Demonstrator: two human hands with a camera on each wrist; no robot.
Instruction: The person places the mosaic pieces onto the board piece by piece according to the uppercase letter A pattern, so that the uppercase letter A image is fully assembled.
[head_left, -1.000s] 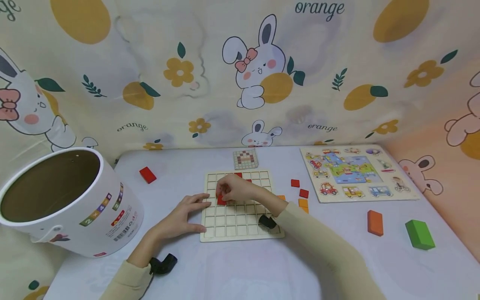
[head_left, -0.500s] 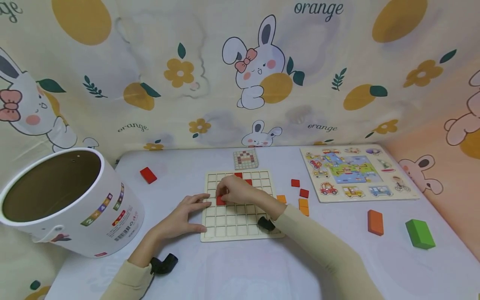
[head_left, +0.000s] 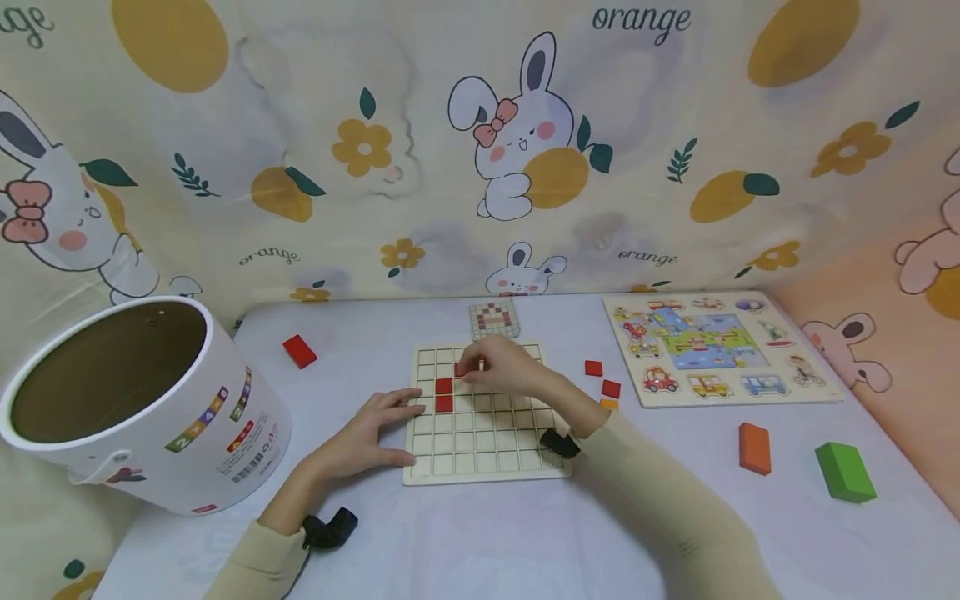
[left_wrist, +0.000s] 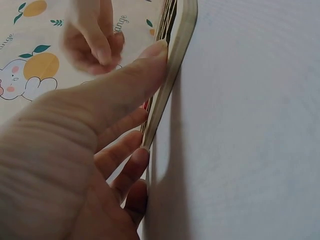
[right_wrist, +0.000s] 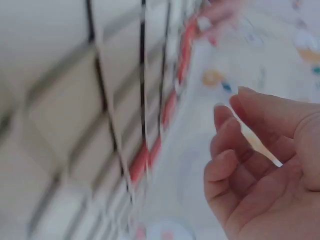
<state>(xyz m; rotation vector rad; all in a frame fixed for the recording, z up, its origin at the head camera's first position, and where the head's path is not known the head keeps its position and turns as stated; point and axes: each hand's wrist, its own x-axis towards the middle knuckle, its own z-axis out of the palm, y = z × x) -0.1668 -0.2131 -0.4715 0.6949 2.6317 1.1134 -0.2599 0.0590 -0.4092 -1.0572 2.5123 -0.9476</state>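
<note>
A pale wooden grid board (head_left: 480, 457) lies flat at mid table. Along its left edge rests my left hand (head_left: 367, 437), fingers and thumb spread against the rim. In the left wrist view the thumb (left_wrist: 132, 82) touches the board's side. My right hand (head_left: 504, 368) hovers over the upper part of the board. In the right wrist view its fingers (right_wrist: 227, 165) are loosely bent with nothing between them. Red square tiles sit in the grid, among them a lower tile (head_left: 444, 403) and one above it (head_left: 444, 386). The right hand covers part of another red tile (head_left: 459, 369).
Behind the board lies a small pattern card (head_left: 494, 319). To its right are loose red tiles (head_left: 593, 367) and an orange tile (head_left: 609, 404). A vehicle puzzle (head_left: 630, 392), an orange block (head_left: 754, 448) and a green block (head_left: 845, 472) lie right; a white bucket (head_left: 247, 433) and red block (head_left: 300, 352) left.
My right hand has lifted off the red tile at the board's left and moved right, uncovering two stacked-in-line red tiles. The left hand has stayed at the edge.
</note>
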